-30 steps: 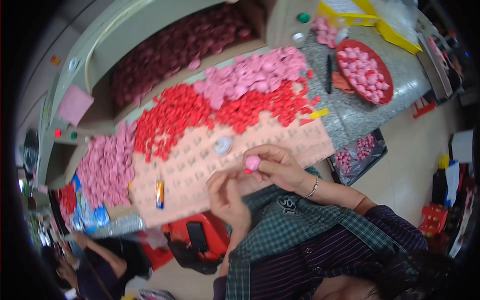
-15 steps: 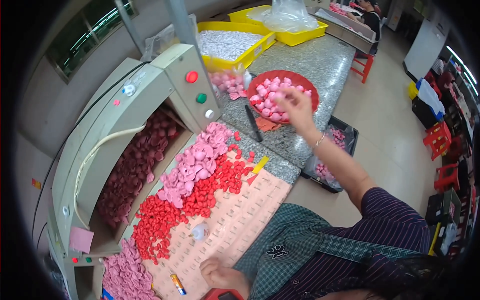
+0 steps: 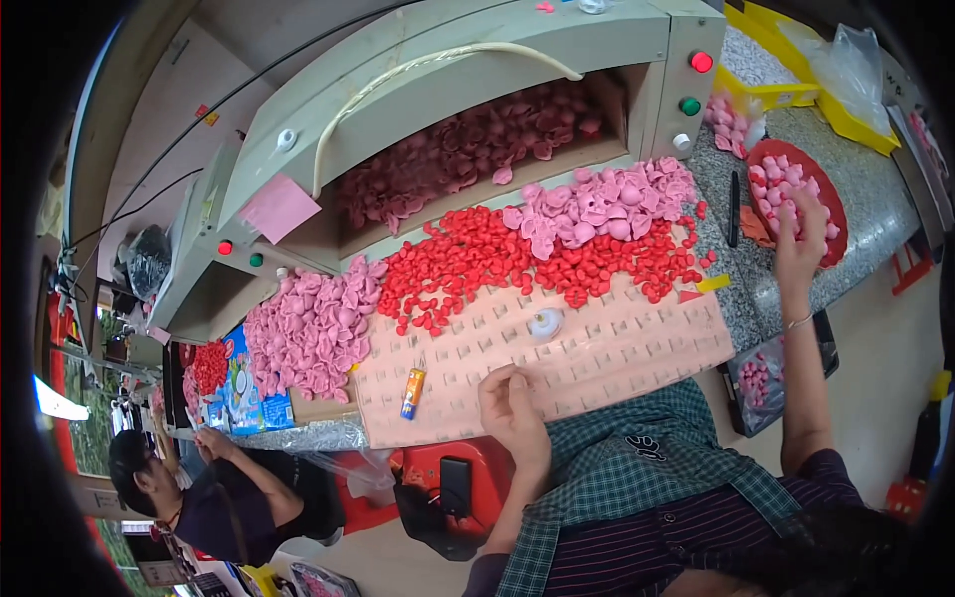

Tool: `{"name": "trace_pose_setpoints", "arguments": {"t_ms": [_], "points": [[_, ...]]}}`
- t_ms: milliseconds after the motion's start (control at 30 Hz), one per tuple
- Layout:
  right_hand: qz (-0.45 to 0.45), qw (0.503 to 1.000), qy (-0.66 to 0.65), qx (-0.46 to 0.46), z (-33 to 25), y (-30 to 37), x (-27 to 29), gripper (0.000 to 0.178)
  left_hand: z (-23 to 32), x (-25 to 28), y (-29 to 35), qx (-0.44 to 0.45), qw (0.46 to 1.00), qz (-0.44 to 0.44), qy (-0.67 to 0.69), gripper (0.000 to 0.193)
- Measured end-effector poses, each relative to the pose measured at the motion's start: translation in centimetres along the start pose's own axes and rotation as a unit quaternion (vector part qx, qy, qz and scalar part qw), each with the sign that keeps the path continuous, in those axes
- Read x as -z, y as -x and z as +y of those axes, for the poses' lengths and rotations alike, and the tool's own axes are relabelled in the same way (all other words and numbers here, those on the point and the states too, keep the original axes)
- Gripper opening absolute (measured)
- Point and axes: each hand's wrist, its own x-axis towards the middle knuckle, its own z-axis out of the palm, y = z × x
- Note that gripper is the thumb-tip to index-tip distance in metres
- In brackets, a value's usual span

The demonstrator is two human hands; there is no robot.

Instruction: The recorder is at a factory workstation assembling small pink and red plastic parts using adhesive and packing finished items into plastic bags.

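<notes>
My right hand [image 3: 802,239] reaches over a red bowl [image 3: 840,224] at the far right, its fingers stretched out and apart. Small round pink pieces [image 3: 778,177] with red bits fill the bowl, and the fingertips are among or just above them. Near the front edge of a peach mat [image 3: 637,348], my left hand [image 3: 514,408] is held with its fingers curled and thumb against them. Whatever it may hold is hidden. Beyond that hand, a small white bottle [image 3: 545,323] lies on the mat, and an orange and blue tube [image 3: 412,393] is to its left.
Red pieces [image 3: 477,264] and pink petal-like pieces [image 3: 617,204] are heaped along the mat's far side, with another pink heap [image 3: 313,328] left. Behind stands a grey machine [image 3: 477,75] with pink pieces inside. A co-worker [image 3: 219,488] sits at left. A black pen-like stick [image 3: 734,209] lies beside the bowl.
My view has swung left, bringing the co-worker into sight. My right hand stays at the bowl, now lower over the pieces with its fingers straighter. My left hand remains curled by the mat.
</notes>
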Motion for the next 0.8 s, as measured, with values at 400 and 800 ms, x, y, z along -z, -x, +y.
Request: {"name": "trace_pose_setpoints", "arguments": {"t_ms": [400, 800], "points": [[-0.245, 0.925, -0.251, 0.147, -19.7, 3.3, -11.2, 0.022, -1.4, -0.8, -2.6, -0.004, 1.0, 0.023, -0.007, 0.011], [-0.313, 0.904, -0.233, 0.176, -20.5, 2.6, -14.5, 0.026, 0.2, 0.3, -10.2, -0.19, 0.914, -0.022, -0.359, 0.011]]}}
